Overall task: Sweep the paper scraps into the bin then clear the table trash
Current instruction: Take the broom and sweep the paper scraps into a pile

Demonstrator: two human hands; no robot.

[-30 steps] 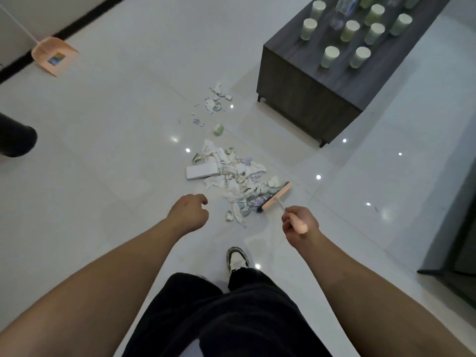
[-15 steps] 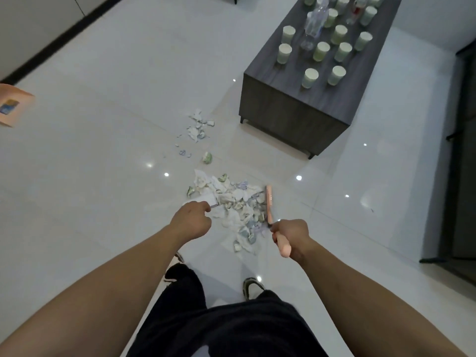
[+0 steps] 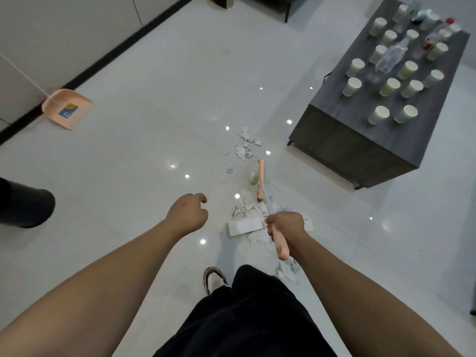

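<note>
Gripping the pink broom handle (image 3: 279, 244), the right hand (image 3: 286, 228) is wrapped in a full fist around it, and the broom head (image 3: 261, 180) sits on the floor edge-on, between two groups of paper scraps. The left hand (image 3: 187, 213) hangs loosely curled over bare floor and holds nothing.

From the head view, the near pile of scraps (image 3: 251, 208) lies just under the right hand, with a flat white card (image 3: 244, 227) at its near-left edge and a few pieces (image 3: 287, 270) trailing back beside the shoe (image 3: 213, 279). A second, thinner scatter (image 3: 244, 145) lies farther off, near the corner of the dark coffee table (image 3: 353, 145).

The risks, as I judge them: a stroke from this spot could split the piles rather than join them, or flick light scraps under the table. The trailing pieces by the foot could be stepped on and dragged. The pink dustpan (image 3: 67, 109) stands well apart at far left by the wall, and the dark bin (image 3: 25, 206) at left, so the heap may spread on its way there. Paper cups (image 3: 381, 114) and a plastic bottle (image 3: 390, 59) crowd the tabletop, untouched.
</note>
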